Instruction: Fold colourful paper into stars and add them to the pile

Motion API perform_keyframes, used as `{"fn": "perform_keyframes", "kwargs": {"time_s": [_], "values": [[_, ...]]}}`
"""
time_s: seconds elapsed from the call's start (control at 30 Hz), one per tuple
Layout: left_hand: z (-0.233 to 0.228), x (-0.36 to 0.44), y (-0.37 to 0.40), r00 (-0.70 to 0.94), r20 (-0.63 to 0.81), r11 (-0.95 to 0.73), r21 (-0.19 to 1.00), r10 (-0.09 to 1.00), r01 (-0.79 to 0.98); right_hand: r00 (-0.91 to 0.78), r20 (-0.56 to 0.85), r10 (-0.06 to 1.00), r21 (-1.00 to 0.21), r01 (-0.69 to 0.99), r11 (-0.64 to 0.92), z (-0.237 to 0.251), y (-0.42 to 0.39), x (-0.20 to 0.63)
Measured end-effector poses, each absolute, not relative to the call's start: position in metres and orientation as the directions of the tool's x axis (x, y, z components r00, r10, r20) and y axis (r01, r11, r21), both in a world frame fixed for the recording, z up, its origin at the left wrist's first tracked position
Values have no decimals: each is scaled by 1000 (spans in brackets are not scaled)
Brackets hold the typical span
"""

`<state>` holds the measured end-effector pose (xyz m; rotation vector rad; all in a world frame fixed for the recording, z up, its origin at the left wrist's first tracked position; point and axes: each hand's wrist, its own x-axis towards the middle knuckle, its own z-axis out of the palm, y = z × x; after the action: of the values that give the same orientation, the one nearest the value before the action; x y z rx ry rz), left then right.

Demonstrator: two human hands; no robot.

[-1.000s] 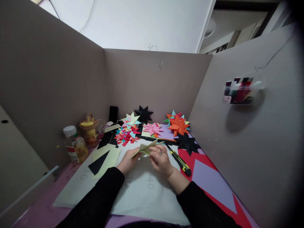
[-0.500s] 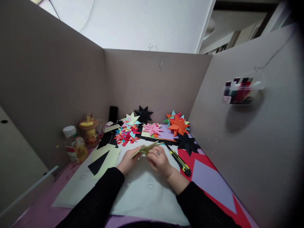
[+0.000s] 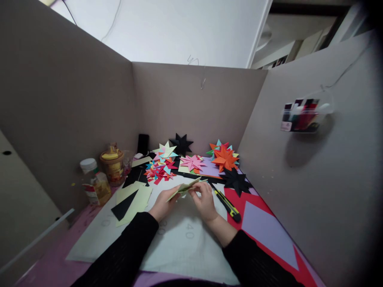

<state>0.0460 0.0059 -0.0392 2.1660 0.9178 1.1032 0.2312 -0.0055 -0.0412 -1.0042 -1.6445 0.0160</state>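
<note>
1. The left hand (image 3: 163, 205) pinches the near-left end of a pale yellow folded paper (image 3: 184, 187), fingers closed on its edge.
2. The right hand (image 3: 206, 200) grips the same paper from the right side, fingers curled over its top; the paper is held just above the white cutting mat (image 3: 179, 243), between both hands, its long point aimed to the upper right.
3. Both arms wear black sleeves (image 3: 125, 251) that reach in from the bottom edge.
4. Just right of the right hand a yellow and black utility knife (image 3: 226, 202) lies at a slant, partly on a red sheet (image 3: 263, 207) that carries a lilac paper (image 3: 266, 231).
5. Left of the left hand lie pale yellow sheets (image 3: 137, 197) with a black triangle (image 3: 124, 205) on top of them.
6. Beyond the hands sit finished paper stars: a many-coloured heap (image 3: 158, 171), a pink star (image 3: 191, 162), an orange star (image 3: 224, 158), a black star (image 3: 181, 144) at the back and another black star (image 3: 236, 180) near the right wall.
7. At far left stand a bottle with a white cap (image 3: 94, 181) and a brown jar with a yellow lid (image 3: 113, 166).
8. Grey cardboard walls (image 3: 194, 103) enclose the desk; a clear holder of pens (image 3: 302, 115) hangs on the right wall.
</note>
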Motion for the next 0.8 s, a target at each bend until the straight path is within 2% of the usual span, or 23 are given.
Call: {"fn": "perform_keyframes", "kwargs": {"time_s": [0.07, 0.13, 0.3, 0.47, 0.8], "values": [[-38, 47, 4, 441, 467, -621, 713, 766, 325, 107, 753, 649, -600, 518, 610, -42, -4, 231], [-38, 49, 3, 445, 463, -619, 718, 767, 319, 142, 746, 650, -622, 495, 606, -42, -3, 231], [-38, 50, 3, 435, 465, -615, 722, 771, 318, 37, 832, 554, -466, 588, 661, -38, -3, 233], [-40, 48, 5, 421, 476, -619, 714, 772, 327, -47, 874, 484, -362, 599, 714, -38, -1, 239], [-44, 45, 6, 424, 483, -628, 703, 766, 334, -303, 830, 468, -164, 669, 724, -30, -4, 242]]}}
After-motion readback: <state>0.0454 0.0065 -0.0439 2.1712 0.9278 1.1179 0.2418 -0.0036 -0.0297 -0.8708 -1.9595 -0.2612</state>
